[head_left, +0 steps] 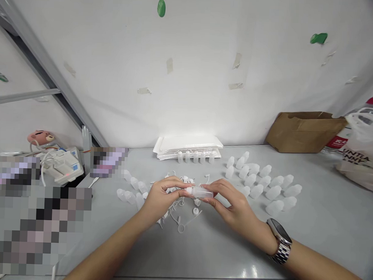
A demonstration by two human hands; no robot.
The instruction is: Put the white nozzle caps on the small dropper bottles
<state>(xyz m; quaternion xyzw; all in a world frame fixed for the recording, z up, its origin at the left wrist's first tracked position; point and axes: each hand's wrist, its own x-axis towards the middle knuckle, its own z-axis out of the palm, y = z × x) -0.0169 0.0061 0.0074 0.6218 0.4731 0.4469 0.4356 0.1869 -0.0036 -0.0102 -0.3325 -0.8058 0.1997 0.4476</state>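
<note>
In front of the white stack (189,144), the left hand (160,195) pinches the top end of the cloudy bottle (203,192) while the right hand (235,201) holds its bottom end, so keep both ends lined up and squeeze gently.

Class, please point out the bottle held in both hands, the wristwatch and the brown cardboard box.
Bottle (204,193): head view, on its translucent body.
Wristwatch (280,232): head view, on its dark face.
Cardboard box (301,134): head view, on its front wall.
</note>
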